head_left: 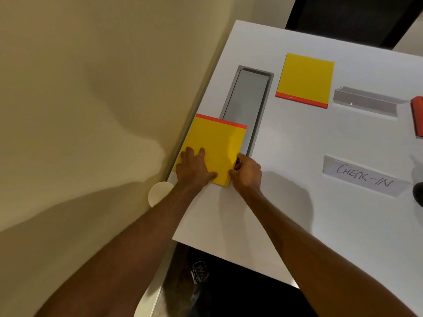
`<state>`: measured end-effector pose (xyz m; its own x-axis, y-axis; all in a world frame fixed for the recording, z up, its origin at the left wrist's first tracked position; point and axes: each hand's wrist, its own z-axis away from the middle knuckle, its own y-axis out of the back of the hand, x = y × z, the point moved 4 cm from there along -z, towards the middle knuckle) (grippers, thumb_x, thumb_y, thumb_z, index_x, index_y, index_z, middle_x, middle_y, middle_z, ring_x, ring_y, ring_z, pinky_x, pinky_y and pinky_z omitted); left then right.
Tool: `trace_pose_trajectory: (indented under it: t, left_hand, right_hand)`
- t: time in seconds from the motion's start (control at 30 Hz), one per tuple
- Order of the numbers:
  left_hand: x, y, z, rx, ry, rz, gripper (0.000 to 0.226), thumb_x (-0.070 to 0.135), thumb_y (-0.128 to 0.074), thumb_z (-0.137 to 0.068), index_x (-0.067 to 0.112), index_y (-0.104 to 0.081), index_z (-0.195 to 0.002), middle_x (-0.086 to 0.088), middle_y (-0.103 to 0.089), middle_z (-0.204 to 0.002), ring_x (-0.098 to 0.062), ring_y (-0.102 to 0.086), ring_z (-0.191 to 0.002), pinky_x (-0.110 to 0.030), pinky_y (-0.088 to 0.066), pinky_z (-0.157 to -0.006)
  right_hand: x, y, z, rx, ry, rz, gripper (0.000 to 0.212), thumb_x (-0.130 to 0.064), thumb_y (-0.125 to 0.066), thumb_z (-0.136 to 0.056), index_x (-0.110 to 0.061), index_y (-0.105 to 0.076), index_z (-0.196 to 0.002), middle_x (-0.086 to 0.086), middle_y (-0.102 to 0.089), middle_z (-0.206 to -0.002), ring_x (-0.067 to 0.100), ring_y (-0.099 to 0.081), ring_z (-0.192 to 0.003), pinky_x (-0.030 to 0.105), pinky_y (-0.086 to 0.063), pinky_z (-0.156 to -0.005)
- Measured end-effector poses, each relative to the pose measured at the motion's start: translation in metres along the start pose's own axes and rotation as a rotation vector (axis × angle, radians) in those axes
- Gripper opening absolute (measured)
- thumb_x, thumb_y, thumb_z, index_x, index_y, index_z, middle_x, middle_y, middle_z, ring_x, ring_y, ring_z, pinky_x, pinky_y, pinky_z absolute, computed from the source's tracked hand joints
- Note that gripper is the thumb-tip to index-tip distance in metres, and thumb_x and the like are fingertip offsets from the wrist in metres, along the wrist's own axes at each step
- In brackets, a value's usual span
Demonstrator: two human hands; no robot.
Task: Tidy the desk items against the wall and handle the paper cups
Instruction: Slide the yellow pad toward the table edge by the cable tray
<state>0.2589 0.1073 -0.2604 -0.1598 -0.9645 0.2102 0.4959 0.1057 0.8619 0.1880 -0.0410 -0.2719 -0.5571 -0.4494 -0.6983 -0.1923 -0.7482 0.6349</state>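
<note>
A yellow pad with a red strip (217, 143) lies on the white desk (297, 213) beside the beige wall (91, 88). My left hand (194, 167) rests flat on its near left corner with the fingers spread. My right hand (246, 172) grips the pad's right edge, fingers curled at the edge. A second yellow pad (305, 80) lies farther back. The rim of a white paper cup (158, 193) shows at the desk's wall edge, partly hidden behind my left forearm.
A grey recessed cable tray (248, 99) runs along the desk, partly under the near pad. A clear sign holder (366, 101), a "CHECK-IN" sign holder (364, 176), a red object (417, 116) and a dark object (418, 193) lie to the right.
</note>
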Motion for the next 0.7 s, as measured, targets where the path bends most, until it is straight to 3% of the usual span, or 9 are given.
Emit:
trace_pose_trajectory:
  t: [0.3,0.5,0.57,0.7]
  left_hand:
    - [0.001,-0.003,0.000,0.005,0.006,-0.009,0.099,0.059,-0.070,-0.079,0.022,-0.018,-0.155,-0.017,-0.012,-0.161,-0.038,-0.013,-0.147,-0.054,-0.031,-0.109]
    - [0.012,0.000,0.011,0.057,-0.055,-0.044,0.090,0.062,-0.054,-0.088,0.024,-0.010,-0.157,-0.014,-0.008,-0.163,-0.036,-0.009,-0.149,-0.055,-0.022,-0.115]
    - [0.026,0.001,0.021,0.100,-0.113,-0.052,0.085,0.062,-0.048,-0.091,0.025,-0.009,-0.157,-0.013,-0.006,-0.164,-0.034,-0.008,-0.150,-0.053,-0.020,-0.116]
    - [0.067,0.005,0.038,0.153,-0.227,-0.078,0.080,0.062,-0.040,-0.094,0.026,-0.006,-0.157,-0.011,-0.001,-0.165,-0.032,-0.006,-0.151,-0.052,-0.018,-0.118]
  right_hand:
    - [0.002,-0.003,-0.004,-0.025,0.017,0.021,0.014,-0.004,-0.059,-0.091,-0.008,-0.063,-0.104,0.014,-0.067,-0.104,0.031,-0.065,-0.092,0.033,-0.048,-0.071]
    - [0.003,0.022,0.006,0.063,0.112,0.136,0.020,-0.026,-0.059,-0.096,-0.013,-0.061,-0.110,0.010,-0.064,-0.105,0.024,-0.061,-0.089,0.033,-0.044,-0.070]
    - [0.008,0.035,0.012,0.075,0.141,0.204,0.027,-0.029,-0.055,-0.098,-0.012,-0.060,-0.119,0.011,-0.061,-0.113,0.026,-0.061,-0.097,0.035,-0.047,-0.074]
    - [0.022,0.073,0.027,0.089,0.166,0.263,0.044,-0.032,-0.051,-0.101,-0.013,-0.050,-0.140,0.011,-0.053,-0.134,0.028,-0.055,-0.120,0.042,-0.050,-0.095]
